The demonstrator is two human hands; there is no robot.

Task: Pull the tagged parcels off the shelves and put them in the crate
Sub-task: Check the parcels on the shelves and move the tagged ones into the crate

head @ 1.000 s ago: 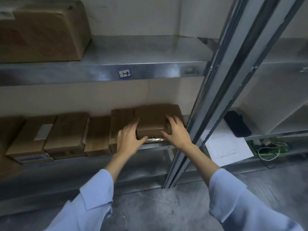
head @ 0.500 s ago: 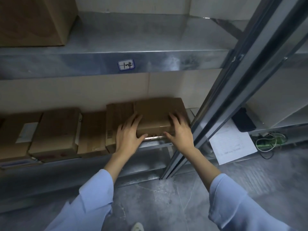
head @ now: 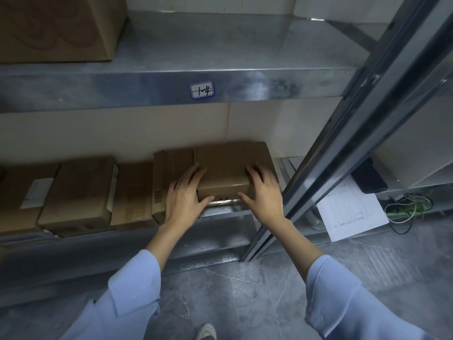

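Gripping the parcel point(head: 225, 168) at its front corners, your left hand point(head: 183, 197) and right hand point(head: 263, 195) each laid fingers over the top and hooked a thumb against the front face. It was a plain brown cardboard box at the right end of the lower shelf point(head: 225, 214), touching another box point(head: 169, 173) on its left, near the post point(head: 343, 143). Your hands covered its front corners. A glossy strip below, perhaps tape, bore dark marks too blurred to read.
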